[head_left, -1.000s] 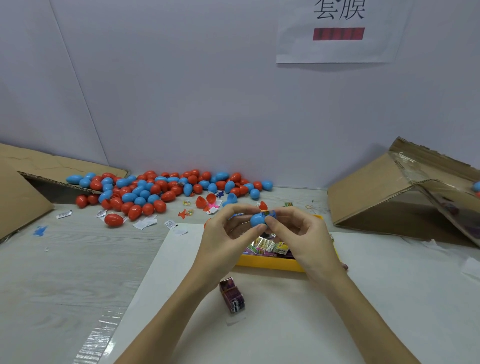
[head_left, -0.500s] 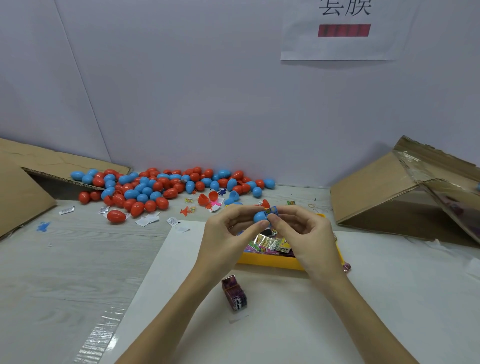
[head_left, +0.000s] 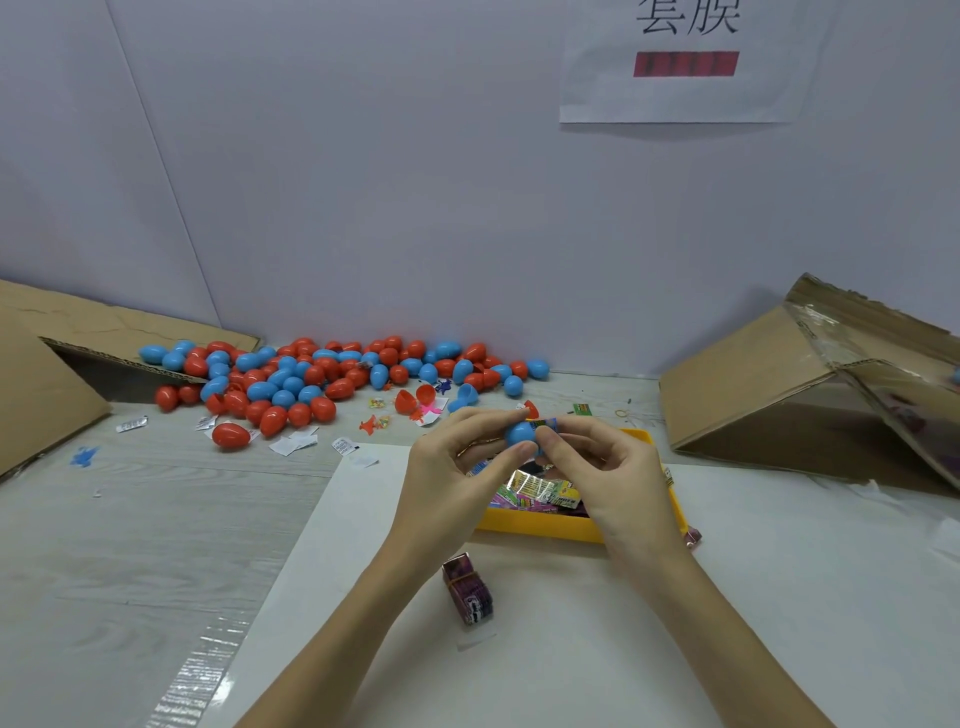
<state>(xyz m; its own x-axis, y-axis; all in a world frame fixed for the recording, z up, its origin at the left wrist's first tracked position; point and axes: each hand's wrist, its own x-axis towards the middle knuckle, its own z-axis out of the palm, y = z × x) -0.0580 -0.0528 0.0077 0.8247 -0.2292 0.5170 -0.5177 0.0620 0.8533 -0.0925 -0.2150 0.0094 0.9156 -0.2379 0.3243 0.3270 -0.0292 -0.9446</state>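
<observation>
In the head view, a little right of the middle of the frame, both hands hold one blue egg (head_left: 520, 434) in the air above the far part of a yellow tray (head_left: 540, 529). The egg is small, smooth and glossy, of plastic. At its right end a small colourful packet (head_left: 545, 424) shows; I cannot tell if it is partly inside the egg. The left hand (head_left: 447, 483) has its fingers curled and pinches the left side of the egg between thumb and fingertips. The right hand (head_left: 613, 473) is curled too and pinches the right side, at the packet.

The tray lies on a white sheet (head_left: 571, 649) and has shiny packets (head_left: 540, 491) in it; the hands cover much of them. Nearer to the bottom of the frame, on the sheet, lies a bundle of packets (head_left: 467, 590) with a rubber band around it. In the middle left, against the wall, is a heap of red and blue eggs (head_left: 322, 374), with paper slips and open red halves (head_left: 415, 400) just before it. A tipped cardboard box (head_left: 769, 395) is at the right edge, another cardboard (head_left: 41, 374) at the left edge. A paper sign (head_left: 685, 62) hangs at the upper right.
</observation>
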